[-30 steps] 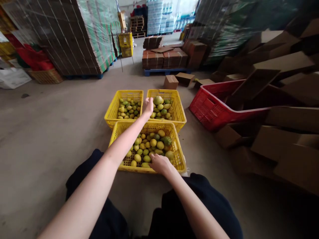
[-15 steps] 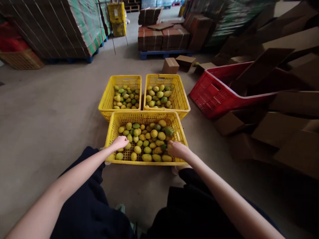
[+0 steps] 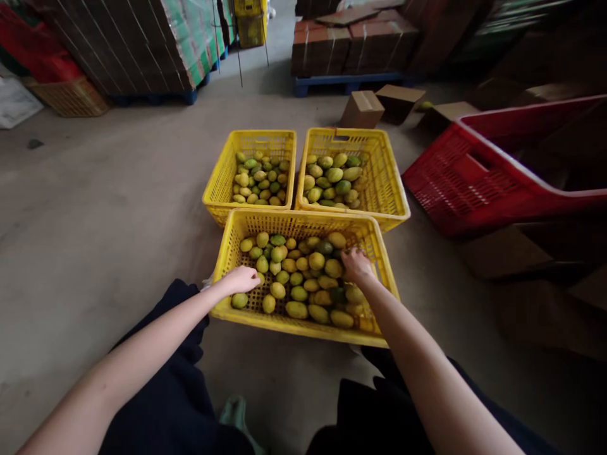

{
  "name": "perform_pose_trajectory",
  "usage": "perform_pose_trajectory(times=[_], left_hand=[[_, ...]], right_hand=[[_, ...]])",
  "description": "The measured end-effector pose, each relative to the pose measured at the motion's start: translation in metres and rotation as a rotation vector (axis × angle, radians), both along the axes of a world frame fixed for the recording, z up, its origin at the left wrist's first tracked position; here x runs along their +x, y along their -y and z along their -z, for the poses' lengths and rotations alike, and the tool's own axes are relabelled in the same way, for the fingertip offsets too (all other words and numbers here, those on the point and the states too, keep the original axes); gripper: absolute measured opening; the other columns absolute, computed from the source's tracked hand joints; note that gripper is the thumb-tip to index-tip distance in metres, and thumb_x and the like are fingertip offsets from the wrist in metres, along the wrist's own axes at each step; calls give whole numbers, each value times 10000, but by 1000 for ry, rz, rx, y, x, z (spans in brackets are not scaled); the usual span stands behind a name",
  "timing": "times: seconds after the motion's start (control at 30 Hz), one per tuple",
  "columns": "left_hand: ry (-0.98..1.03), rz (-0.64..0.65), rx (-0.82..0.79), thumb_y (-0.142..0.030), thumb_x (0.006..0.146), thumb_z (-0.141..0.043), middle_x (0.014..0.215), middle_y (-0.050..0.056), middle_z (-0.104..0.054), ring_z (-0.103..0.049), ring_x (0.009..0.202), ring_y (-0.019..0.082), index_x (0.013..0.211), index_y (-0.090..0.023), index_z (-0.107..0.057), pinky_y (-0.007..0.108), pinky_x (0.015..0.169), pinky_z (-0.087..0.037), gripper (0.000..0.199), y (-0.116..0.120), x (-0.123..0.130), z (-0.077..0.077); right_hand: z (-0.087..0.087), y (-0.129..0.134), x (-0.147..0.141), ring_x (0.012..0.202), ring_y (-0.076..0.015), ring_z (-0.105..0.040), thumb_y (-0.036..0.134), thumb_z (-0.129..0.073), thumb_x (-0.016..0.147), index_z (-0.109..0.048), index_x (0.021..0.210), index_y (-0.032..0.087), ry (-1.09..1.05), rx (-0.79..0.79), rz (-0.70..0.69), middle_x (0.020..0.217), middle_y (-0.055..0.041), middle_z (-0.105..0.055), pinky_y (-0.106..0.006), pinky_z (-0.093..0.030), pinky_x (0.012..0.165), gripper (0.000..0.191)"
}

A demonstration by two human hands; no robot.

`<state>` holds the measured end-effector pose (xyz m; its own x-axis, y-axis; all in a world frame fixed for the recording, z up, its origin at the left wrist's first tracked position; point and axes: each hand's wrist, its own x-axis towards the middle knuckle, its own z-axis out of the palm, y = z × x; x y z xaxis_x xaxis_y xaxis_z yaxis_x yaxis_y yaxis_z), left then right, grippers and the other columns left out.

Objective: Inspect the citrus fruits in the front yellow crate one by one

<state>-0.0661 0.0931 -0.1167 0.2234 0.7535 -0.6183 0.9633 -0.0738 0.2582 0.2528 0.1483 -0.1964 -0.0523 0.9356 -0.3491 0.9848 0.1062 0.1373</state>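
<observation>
A yellow crate (image 3: 294, 327) on the floor between my knees holds several yellow-green fruits (image 3: 308, 278). My left hand (image 3: 241, 279) is curled, knuckles up, at the crate's left side, and its fingers seem closed round one fruit. My right hand (image 3: 355, 264) rests palm down on the fruit at the crate's right side, its fingertips hidden among them. Behind this crate stand two more yellow crates, the left one (image 3: 251, 134) with smaller fruit and the right one (image 3: 386, 189) with larger fruit.
A tilted red crate (image 3: 465, 183) lies to the right, with cardboard below it. Small cardboard boxes (image 3: 363, 109) sit behind the crates. Wrapped pallet stacks (image 3: 142, 44) stand far left, strapped brown boxes (image 3: 351, 47) on a blue pallet farther back. Bare concrete floor (image 3: 104, 208) lies to the left.
My left hand came back from the far right crate, where it reached a second ago, to the near crate's left side. My right hand moved farther in, to the right side.
</observation>
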Motion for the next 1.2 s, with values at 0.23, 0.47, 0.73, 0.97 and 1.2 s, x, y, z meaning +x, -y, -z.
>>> perform_pose_trajectory(times=[0.23, 0.47, 0.73, 0.97, 1.2], left_hand=[[-2, 17, 23, -318, 829, -410, 1060, 84, -691, -637, 959, 238, 955, -194, -681, 303, 801, -469, 323, -1, 4, 3], [-26, 44, 0, -325, 794, -493, 1000, 96, -706, -638, 957, 256, 825, -194, -702, 317, 815, -474, 248, 11, 9, 16], [-37, -21, -49, -261, 713, -611, 864, 81, -718, -621, 965, 270, 685, -196, -676, 356, 869, -451, 96, 17, -1, 41], [72, 17, -200, -102, 585, -678, 603, -8, -661, -637, 714, 204, 581, -205, -636, 325, 767, -488, 112, -19, 14, 77], [224, -32, 68, -164, 699, -677, 1182, 84, -598, -517, 1150, 273, 1006, -197, -601, 364, 970, -391, 318, -60, 100, 123]], right_hand=[[-73, 8, -7, 1028, -298, -563, 265, -694, 667, -533, 1226, 167, -434, 149, 72, 1137, -156, -566, -382, -472, 846, 590], [-202, 94, -27, 894, -236, -632, 357, -738, 579, -537, 1159, 289, -1761, 33, 452, 1058, -42, -642, -405, -518, 777, 618], [-187, 159, -52, 771, -203, -650, 386, -577, 743, -625, 1008, 214, -2103, -285, 1120, 1132, -87, -654, -287, -535, 540, 320], [-177, 177, -34, 707, -217, -674, 208, -670, 647, -651, 1044, 213, -2154, -339, 1609, 1093, -80, -691, -290, -552, 478, 398], [-161, 206, -19, 777, -265, -694, 253, -732, 634, -676, 1042, 290, -2092, -548, 1578, 1120, -72, -681, -375, -586, 612, 413]])
